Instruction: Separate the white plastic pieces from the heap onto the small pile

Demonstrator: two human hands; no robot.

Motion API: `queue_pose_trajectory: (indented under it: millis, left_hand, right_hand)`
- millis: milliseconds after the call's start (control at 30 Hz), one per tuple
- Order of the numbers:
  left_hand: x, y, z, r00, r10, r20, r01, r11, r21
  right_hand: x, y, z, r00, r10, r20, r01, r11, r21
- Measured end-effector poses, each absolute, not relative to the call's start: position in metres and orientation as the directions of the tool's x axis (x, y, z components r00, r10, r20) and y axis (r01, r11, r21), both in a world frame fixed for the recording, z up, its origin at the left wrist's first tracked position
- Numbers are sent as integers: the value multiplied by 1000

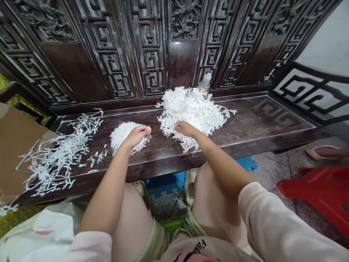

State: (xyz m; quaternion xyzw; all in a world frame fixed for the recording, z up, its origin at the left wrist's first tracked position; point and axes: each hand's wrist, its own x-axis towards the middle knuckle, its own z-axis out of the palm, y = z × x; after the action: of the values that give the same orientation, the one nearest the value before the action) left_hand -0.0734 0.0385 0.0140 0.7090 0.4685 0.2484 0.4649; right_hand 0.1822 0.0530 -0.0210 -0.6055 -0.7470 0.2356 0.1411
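My left hand [136, 137] curls over a small dense bundle of white branching plastic pieces [121, 137] and seems to grip it. My right hand [184, 128] rests at the near edge of a large loose heap of the same white pieces [193, 112], its fingers down among them. Whether those fingers hold anything is hidden. Further left, scattered white pieces [60, 156] lie spread across the dark polished wooden bench top [240, 123], apart from both hands.
Carved dark wood panels [109, 47] rise behind the bench. A plastic bottle [205, 83] stands behind the heap. Cardboard [16, 145] lies at the left, a white bag [35, 236] below, and a red plastic stool [316, 193] at the right.
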Motion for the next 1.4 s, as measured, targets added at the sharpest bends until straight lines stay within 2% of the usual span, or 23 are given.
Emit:
queue_pose_trajectory:
  millis: [100, 233, 433, 567, 767, 1033, 1200, 1400]
  left_hand:
    - [-94, 61, -7, 295, 947, -131, 534, -50, 844]
    - [-106, 72, -24, 266, 947, -182, 622, -24, 783]
    - [-105, 73, -30, 161, 981, -111, 775, -56, 629]
    - [-108, 77, -34, 91, 991, -102, 789, -9, 615]
    - [-115, 80, -39, -105, 993, -56, 833, 118, 541]
    - [-112, 78, -34, -149, 988, 42, 779, 92, 620]
    - [-111, 76, -31, -209, 978, 10, 696, 141, 704]
    - [-115, 79, -35, -249, 968, 42, 693, 148, 706]
  right_hand:
    - [159, 47, -20, -333, 940, -72, 801, 241, -549]
    - [132, 43, -23, -342, 935, -97, 804, 238, -545]
    - [132, 44, -29, -272, 950, -155, 897, 192, -399]
    - [137, 44, -31, -277, 947, -164, 904, 199, -378]
    - [139, 48, -36, -260, 952, -159, 903, 182, -389]
    - [139, 46, -33, -241, 956, -168, 904, 158, -398]
    - [138, 44, -29, -256, 949, -183, 900, 165, -405]
    - [139, 45, -31, -260, 950, -171, 906, 179, -385]
